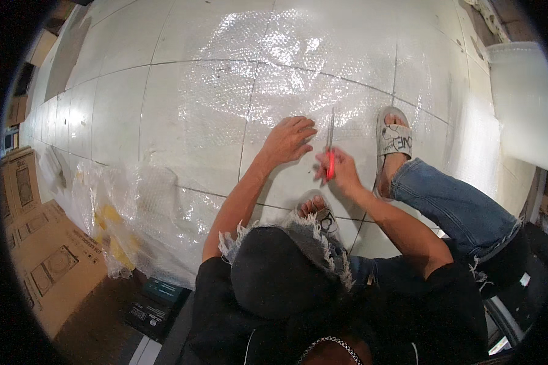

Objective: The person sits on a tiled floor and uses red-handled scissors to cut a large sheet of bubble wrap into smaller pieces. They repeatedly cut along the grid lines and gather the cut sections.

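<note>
A pair of scissors with red handles is in my right hand, its fingers closed round them. The thin blades point away from me and look nearly together. My left hand lies just left of the scissors, fingers spread and slightly bent, at the near edge of a sheet of clear bubble wrap. Nothing shows in that hand. The sheet is spread flat over the white tiled floor, and the blade tips reach over its near part.
A crumpled heap of clear wrap with yellow in it lies at left, beside brown cardboard boxes. Dark boxes sit at lower left. A large white roll stands at right. My sandalled foot rests right of the scissors.
</note>
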A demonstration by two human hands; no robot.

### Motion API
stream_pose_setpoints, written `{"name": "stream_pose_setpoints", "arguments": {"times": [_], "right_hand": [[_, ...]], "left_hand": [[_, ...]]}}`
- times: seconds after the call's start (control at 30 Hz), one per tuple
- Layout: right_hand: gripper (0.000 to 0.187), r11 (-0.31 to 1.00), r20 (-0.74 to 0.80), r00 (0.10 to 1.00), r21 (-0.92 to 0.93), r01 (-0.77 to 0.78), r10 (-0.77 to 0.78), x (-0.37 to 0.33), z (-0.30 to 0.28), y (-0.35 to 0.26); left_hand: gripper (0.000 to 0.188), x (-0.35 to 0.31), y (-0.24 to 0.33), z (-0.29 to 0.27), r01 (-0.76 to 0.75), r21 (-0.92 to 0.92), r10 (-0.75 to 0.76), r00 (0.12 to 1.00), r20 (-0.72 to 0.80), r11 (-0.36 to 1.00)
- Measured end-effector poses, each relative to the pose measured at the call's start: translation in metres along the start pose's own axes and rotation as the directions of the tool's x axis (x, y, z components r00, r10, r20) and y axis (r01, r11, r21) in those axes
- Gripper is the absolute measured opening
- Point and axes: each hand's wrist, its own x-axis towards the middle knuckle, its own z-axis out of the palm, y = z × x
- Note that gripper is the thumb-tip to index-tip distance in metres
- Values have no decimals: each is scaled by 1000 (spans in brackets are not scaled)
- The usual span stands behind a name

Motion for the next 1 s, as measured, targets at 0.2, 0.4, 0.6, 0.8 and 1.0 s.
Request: {"name": "stream_pose_setpoints", "arguments": {"times": [0.2, 0.4, 0.6, 0.8, 1.0], "right_hand": [[46, 979, -13, 986, -119, -167, 166, -52, -10, 54], [39, 983, 15, 984, -43, -179, 180, -18, 10, 20], [35, 989, -92, 996, -150, -14, 0, 31, 27, -16], [44, 946, -105, 982, -302, 120, -158, 142, 28, -95], [50, 916, -144, 949, -333, 222, -282, 267, 44, -216]], "left_hand": [[21, -3, -3, 29, 43, 153, -6, 972, -234, 987], [9, 0, -5, 28, 114, -1, -110, 960, -258, 993], [10, -5, -7, 26, 191, -65, -201, 944, -262, 979], [6, -3, -5, 19, 213, -99, -230, 949, -216, 972], [16, 6, 9, 11, 207, -147, -241, 932, -271, 967]]}}
